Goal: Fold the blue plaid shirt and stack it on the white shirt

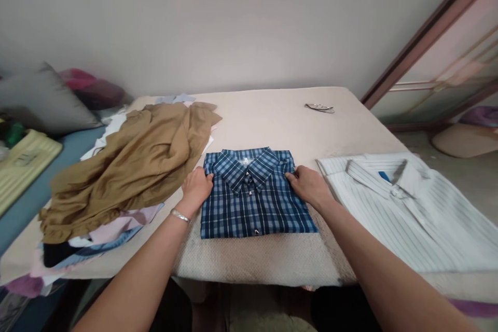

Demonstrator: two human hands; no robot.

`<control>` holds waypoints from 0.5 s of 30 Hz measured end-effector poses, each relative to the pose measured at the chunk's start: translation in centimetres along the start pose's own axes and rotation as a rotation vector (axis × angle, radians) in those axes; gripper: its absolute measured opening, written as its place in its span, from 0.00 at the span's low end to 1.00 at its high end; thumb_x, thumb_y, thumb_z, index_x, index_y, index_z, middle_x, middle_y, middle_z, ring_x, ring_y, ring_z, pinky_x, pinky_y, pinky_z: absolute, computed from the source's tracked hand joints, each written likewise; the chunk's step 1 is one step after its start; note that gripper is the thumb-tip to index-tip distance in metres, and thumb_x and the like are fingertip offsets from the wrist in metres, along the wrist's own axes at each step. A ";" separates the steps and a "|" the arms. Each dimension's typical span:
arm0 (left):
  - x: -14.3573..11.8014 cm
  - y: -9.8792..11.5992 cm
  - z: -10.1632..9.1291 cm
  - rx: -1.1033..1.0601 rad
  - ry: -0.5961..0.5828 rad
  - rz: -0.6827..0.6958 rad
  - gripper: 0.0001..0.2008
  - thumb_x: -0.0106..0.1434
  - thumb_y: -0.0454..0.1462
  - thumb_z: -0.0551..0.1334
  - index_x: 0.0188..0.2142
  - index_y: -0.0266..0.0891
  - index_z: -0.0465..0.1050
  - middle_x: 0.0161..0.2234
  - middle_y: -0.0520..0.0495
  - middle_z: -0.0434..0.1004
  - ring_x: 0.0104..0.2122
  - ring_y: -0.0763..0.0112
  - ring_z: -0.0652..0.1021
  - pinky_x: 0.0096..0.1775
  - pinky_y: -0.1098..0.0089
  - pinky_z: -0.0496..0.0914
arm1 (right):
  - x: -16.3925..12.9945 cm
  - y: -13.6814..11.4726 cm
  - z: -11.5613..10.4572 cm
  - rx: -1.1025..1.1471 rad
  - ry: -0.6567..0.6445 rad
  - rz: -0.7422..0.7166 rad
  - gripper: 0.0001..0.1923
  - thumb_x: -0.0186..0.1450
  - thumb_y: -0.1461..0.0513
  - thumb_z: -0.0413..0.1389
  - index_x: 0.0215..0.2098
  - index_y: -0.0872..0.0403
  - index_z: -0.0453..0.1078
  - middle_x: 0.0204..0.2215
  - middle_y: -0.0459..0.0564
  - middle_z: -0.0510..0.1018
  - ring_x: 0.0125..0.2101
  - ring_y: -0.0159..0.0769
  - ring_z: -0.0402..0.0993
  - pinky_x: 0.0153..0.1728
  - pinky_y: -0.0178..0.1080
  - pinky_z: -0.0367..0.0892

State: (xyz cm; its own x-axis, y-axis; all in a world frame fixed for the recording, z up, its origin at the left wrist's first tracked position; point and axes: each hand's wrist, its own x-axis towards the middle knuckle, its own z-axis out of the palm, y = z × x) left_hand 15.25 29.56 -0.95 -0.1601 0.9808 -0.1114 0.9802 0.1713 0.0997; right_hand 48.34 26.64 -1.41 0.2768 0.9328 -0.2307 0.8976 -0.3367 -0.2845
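A folded blue plaid shirt point(254, 199) lies collar-up in the middle of the cream-covered table point(268, 119). My left hand point(197, 187) grips its upper left edge, fingers curled on the fabric; a silver bracelet sits on that wrist. My right hand point(307, 183) holds the upper right edge near the shoulder. Both hands frame the collar.
A folded white striped shirt point(408, 202) lies to the right. A heap of unfolded clothes topped by a tan garment point(136, 161) fills the left side. A small metal clip-like object point(319, 108) lies at the far edge. Grey pillow point(42, 98) and bedding at far left.
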 end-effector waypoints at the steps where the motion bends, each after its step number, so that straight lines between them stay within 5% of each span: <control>1: 0.1 0.1 0.3 0.008 0.001 -0.005 0.17 0.66 0.47 0.55 0.41 0.38 0.75 0.42 0.31 0.81 0.42 0.49 0.80 0.39 0.59 0.69 | -0.1 -0.2 0.1 -0.011 -0.011 -0.009 0.19 0.69 0.49 0.50 0.39 0.55 0.74 0.39 0.64 0.80 0.42 0.53 0.77 0.40 0.48 0.68; 9: 1.2 -0.5 1.2 -0.058 -0.048 0.053 0.16 0.67 0.47 0.53 0.36 0.39 0.73 0.41 0.31 0.81 0.43 0.49 0.80 0.41 0.59 0.69 | -1.3 -0.9 0.2 0.056 0.026 0.057 0.22 0.72 0.50 0.45 0.45 0.58 0.71 0.42 0.66 0.80 0.44 0.49 0.78 0.41 0.43 0.68; 15: 1.1 -0.4 2.1 -0.554 -0.079 -0.018 0.15 0.60 0.50 0.60 0.30 0.40 0.71 0.31 0.40 0.81 0.33 0.54 0.80 0.35 0.61 0.71 | -1.9 -1.2 0.9 0.114 -0.006 0.067 0.18 0.73 0.54 0.43 0.50 0.55 0.68 0.46 0.62 0.79 0.46 0.47 0.77 0.42 0.43 0.68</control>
State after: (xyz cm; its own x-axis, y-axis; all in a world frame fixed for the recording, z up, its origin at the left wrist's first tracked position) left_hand 14.96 30.39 -3.21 -0.1467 0.9709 -0.1893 0.7657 0.2326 0.5997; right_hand 46.41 25.18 -1.51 0.3328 0.9070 -0.2583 0.8323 -0.4112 -0.3717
